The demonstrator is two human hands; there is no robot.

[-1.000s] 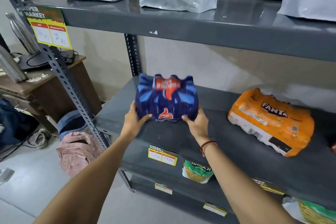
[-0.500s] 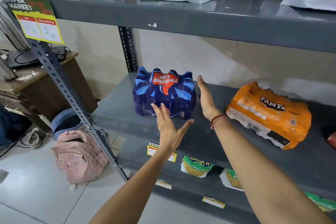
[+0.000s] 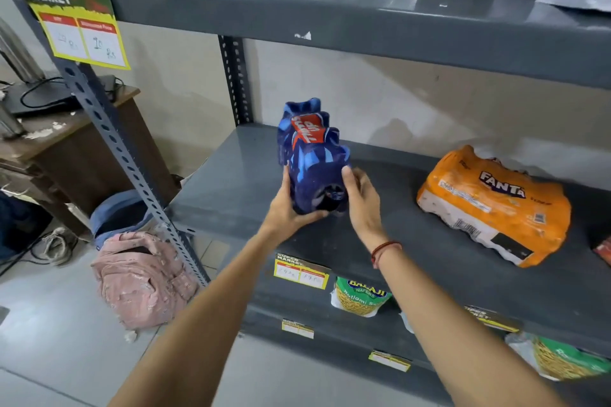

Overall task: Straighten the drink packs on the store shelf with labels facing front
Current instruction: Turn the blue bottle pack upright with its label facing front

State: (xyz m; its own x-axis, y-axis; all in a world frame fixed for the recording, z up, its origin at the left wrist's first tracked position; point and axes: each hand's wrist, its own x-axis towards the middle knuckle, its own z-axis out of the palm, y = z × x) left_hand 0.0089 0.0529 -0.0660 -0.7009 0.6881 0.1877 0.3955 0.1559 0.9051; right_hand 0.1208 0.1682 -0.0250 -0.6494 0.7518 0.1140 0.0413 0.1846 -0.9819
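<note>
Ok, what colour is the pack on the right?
Orange pack, white Fanta lettering; head view shows it best.

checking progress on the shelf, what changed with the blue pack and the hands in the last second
Both hands, left hand and right hand, let go, then regripped the blue pack, turning it end-on toward the camera. The Fanta pack stayed lying tilted on the shelf.

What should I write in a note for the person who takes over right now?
Left hand: grips the blue pack at its near end, from below and the left.
Right hand: on the pack's right side.
Blue pack: turned end-on on the middle shelf, label to the side, not front.
Fanta pack: lies slanted to the right, untouched.
Done: nothing finished.
Left: turn the blue pack label-front, then straighten the Fanta pack.
</note>
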